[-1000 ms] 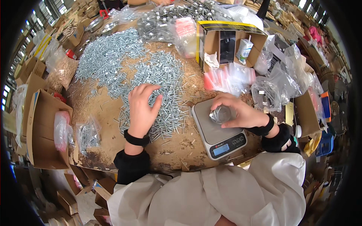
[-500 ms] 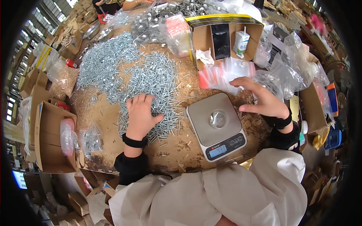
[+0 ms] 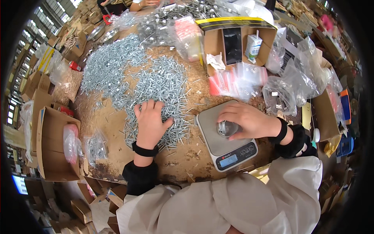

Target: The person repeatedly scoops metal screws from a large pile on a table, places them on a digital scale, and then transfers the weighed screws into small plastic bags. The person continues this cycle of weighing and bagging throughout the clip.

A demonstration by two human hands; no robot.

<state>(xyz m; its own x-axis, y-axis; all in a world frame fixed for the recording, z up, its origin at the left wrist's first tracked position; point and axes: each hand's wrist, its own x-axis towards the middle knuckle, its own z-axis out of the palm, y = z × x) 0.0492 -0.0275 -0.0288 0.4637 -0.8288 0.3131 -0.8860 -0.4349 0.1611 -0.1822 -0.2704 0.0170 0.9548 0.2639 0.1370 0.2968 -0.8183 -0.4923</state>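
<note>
On the grey kitchen scale (image 3: 212,117), a small round clear cup (image 3: 230,132) holds several silver screws. My right hand (image 3: 247,121) is curled round the cup from the right, thumb at the near side and fingers at the far side. The scale's display (image 3: 228,160) is lit. To the left, my left hand (image 3: 150,123) lies palm down on the near part of a heap of silver screws (image 3: 161,80), fingers and thumb apart. Whatever is under its palm is hidden. A larger heap of screws (image 3: 107,66) spreads farther left.
Clear zip bags with red edges (image 3: 226,85) lie beyond the scale. Behind them stands a cardboard box (image 3: 267,45) with a drink carton (image 3: 253,47). An open carton (image 3: 50,156) and a bag of screws (image 3: 95,148) are at left. Another person's hand (image 3: 150,2) shows at the far edge.
My right hand has come left from beside the scale and closed round the cup. My left hand stays on the screws, with little shift. The view has moved slightly.
</note>
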